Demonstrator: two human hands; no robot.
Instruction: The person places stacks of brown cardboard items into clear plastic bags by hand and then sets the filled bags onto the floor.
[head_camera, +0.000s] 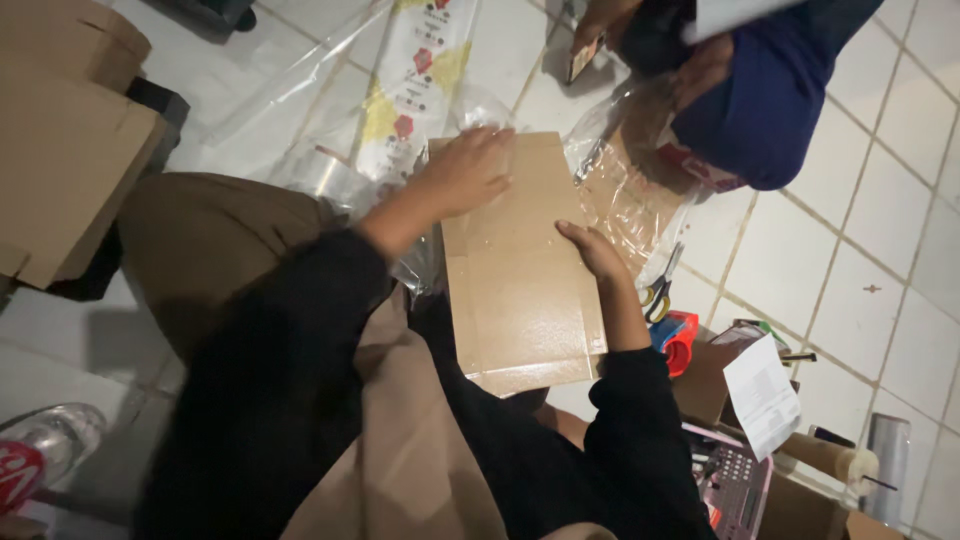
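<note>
Flat grip (468, 172) on cardboard box (520, 290)

Left hand (468, 172) flat on cardboard box (520, 270) — right hand (592, 250) at edge

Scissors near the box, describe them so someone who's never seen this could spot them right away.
Start at the flat cardboard box under both hands in the middle. Just past the right hand, on the white floor tiles, lie the scissors, beside crinkled clear plastic. Their yellow-and-black handles set them apart from the red and blue tape dispenser just below.
</note>
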